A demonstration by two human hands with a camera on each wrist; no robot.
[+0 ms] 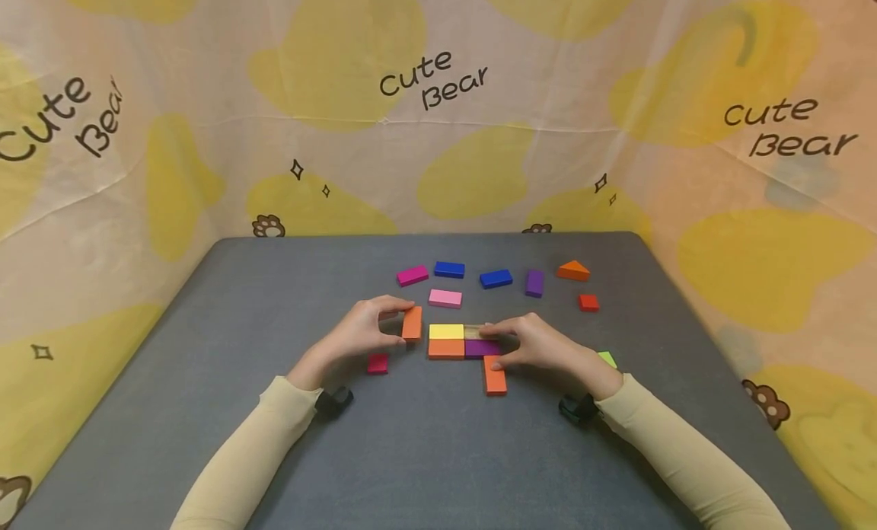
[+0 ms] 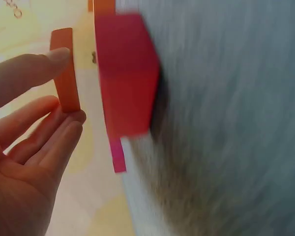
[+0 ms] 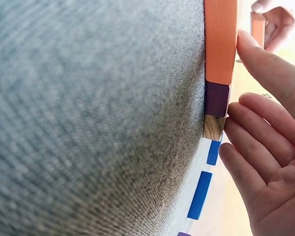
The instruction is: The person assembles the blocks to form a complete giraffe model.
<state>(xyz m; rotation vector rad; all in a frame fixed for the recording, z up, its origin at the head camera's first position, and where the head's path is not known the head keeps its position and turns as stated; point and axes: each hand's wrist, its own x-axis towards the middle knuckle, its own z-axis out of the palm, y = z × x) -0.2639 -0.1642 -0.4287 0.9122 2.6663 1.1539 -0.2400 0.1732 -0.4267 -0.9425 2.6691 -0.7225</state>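
Observation:
Between thumb and fingertips, my left hand (image 1: 361, 328) pinches an orange block (image 1: 412, 324); the left wrist view shows this orange block (image 2: 65, 71) upright and off the table. To its right lie joined blocks: a yellow block (image 1: 446, 331), an orange one (image 1: 446, 349), a purple one (image 1: 483, 349) and a bare-wood one (image 1: 473, 332). My right hand (image 1: 541, 343) rests over their right end, its fingers at the bare-wood block and its thumb on another orange block (image 1: 495, 381), set lengthwise against the purple one. Its fingers (image 3: 255, 142) look relaxed in the right wrist view.
A red-pink block (image 1: 378, 364) lies below my left hand. Behind the group are pink (image 1: 445, 298), magenta (image 1: 412, 276), blue (image 1: 449, 269) and purple blocks (image 1: 534, 283). An orange triangle (image 1: 573, 270) and red block (image 1: 588, 303) sit farther right; a green block (image 1: 607, 359) is partly hidden by my right wrist.

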